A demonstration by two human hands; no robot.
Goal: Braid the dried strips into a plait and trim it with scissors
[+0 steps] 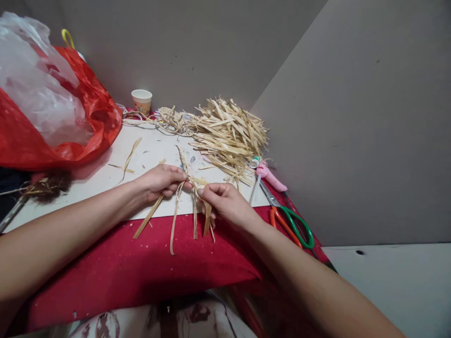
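In the head view, the left hand [162, 183] pinches a narrow braid [184, 162] of straw between thumb and fingers, near the point where it splits into loose ends. The right hand [225, 201], just beside it, grips some of those ends [206, 220] with thumb and bent forefinger; exactly which ones is hard to tell, as the fingers cover them. The braid is at the middle of the near part of the white board [118, 188], its tip pointing away from the person, while other ends hang toward the red cloth [141, 272].

A loose strip [150, 218] passes behind the left hand, slanting over the board's near edge. Two thinner pieces [131, 157] lie crossed farther left. Beyond the hands is a heap of straw [232, 129], with a tangle of cord [172, 119] touching its left side and a paper cup [142, 101] behind. To the right lie a pink tool [270, 177] and scissors [299, 225] with one green and one orange handle. A red bag [97, 105] with a clear bag [38, 89] sits at the left.
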